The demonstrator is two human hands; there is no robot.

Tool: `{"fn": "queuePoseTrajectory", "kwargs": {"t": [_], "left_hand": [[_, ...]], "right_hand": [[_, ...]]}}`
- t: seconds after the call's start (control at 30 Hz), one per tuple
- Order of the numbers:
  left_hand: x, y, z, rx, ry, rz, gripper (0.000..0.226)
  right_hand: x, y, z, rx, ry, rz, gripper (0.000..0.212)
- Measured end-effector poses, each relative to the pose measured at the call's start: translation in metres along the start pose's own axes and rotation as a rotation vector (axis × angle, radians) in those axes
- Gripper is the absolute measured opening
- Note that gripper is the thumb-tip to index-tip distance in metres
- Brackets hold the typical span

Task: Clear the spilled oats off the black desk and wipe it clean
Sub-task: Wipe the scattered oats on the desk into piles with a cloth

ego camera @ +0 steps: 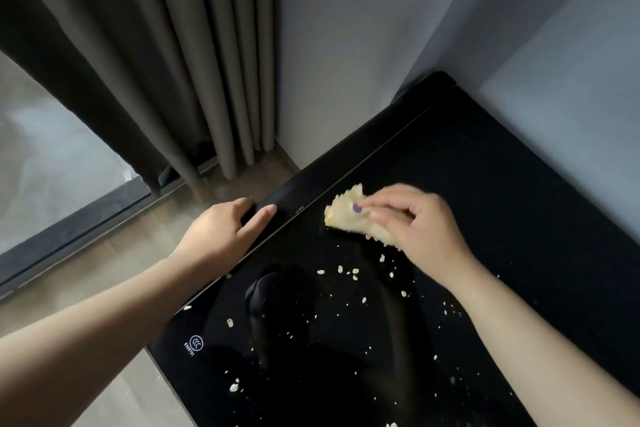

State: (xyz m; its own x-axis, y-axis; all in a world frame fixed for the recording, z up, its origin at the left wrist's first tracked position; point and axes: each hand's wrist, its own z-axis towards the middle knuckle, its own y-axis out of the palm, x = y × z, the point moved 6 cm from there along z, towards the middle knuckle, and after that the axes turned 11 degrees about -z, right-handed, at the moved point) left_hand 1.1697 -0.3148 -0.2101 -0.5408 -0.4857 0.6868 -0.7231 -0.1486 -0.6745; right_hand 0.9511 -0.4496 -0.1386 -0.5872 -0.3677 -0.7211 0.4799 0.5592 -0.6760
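Gripping pale yellow cloth (pixel 349 215) in right hand (pixel 419 229), fingers curled over the top of it, one purple-painted nail showing. Motion-blurred there, so no read on exact finger placement. Pressed down onto black desk (pixel 485 184), about mid-surface, near the narrow strip along the left of the top.

Clamping the desk's left edge with left hand (pixel 221 229): thumb laid along the top strip, other fingers wrapped over the side and hidden below it.

Oats (pixel 346 272) scattered loose on the glossy top, on the near side of the cloth. Densest as a short row of flakes just below the cloth. Thinner specks spread toward the near edge, plus a few bigger flakes near the front-left corner and a couple right at the left seam.

Printed white logo mark (pixel 196 344) near the front-left corner of the top. Dim reflection of the arms in the gloss.

Further out: far end of desk close against grey wall (pixel 346 45), with wall along the right side too. Dark pleated curtain (pixel 166 62) hanging left of the wall corner, down to pale wood-look floor (pixel 104 274). Dark window frame (pixel 69 232) running along the floor at left, glass behind it.
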Motion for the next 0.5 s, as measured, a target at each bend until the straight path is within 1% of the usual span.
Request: {"fn": "queuePoseTrajectory", "kwargs": {"t": [0.07,0.13,0.17,0.23,0.3,0.37,0.5], "left_hand": [[0.003,0.000,0.000,0.027,0.021,0.004,0.058],[0.003,-0.001,-0.001,0.043,0.033,0.001,0.056],[0.002,-0.001,-0.001,0.049,0.040,-0.001,0.056],[0.003,-0.001,-0.001,0.064,0.059,0.004,0.055],[0.003,-0.001,-0.001,0.078,0.067,0.018,0.053],[0.003,0.000,-0.001,0.089,0.068,0.026,0.052],[0.005,-0.001,-0.002,0.104,0.084,0.037,0.051]], "right_hand": [[-0.002,-0.013,0.018,0.162,-0.018,-0.038,0.021],[0.005,-0.020,0.044,0.306,0.019,-0.106,0.020],[0.011,-0.020,0.056,0.357,0.053,-0.130,0.018],[0.023,-0.014,0.070,0.401,0.118,-0.155,0.017],[0.028,-0.005,0.067,0.388,0.132,-0.178,0.019],[0.023,0.005,0.050,0.335,0.094,-0.213,0.020],[0.006,0.028,-0.007,0.109,-0.004,-0.185,0.022]]}}
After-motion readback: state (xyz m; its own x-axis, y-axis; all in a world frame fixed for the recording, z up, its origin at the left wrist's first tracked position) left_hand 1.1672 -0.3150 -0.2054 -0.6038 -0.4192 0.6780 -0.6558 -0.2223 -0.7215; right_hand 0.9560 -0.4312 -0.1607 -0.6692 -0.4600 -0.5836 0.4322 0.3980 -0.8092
